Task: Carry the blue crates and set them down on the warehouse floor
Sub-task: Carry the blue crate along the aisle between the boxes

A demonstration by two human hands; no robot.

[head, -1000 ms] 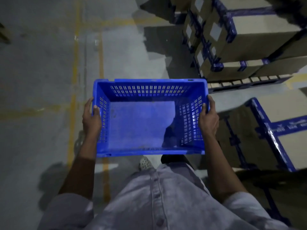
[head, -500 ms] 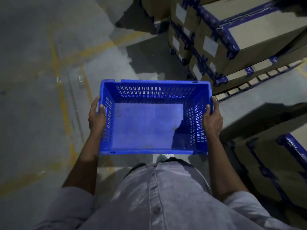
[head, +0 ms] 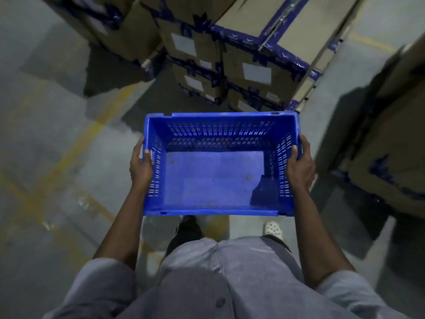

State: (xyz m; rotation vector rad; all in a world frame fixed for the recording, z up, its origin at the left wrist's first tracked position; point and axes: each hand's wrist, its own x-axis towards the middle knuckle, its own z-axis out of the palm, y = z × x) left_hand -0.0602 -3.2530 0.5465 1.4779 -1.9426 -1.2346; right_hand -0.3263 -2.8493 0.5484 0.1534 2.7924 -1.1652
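Right now we hold the blue crate (head: 213,178) off the floor (head: 57,157) at waist height, L hand (head: 140,165) gripping its left rim, R hand (head: 300,168) gripping the right, w/ stacked cardboard boxes (head: 250,65) just ahead of it.

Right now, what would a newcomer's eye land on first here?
The bright blue crate, empty, fills the centre, gripped at its short sides by the left hand and right hand and held above the floor. Just beyond it stand stacked cardboard boxes bound in blue tape, and yellow lines cross the floor at left.
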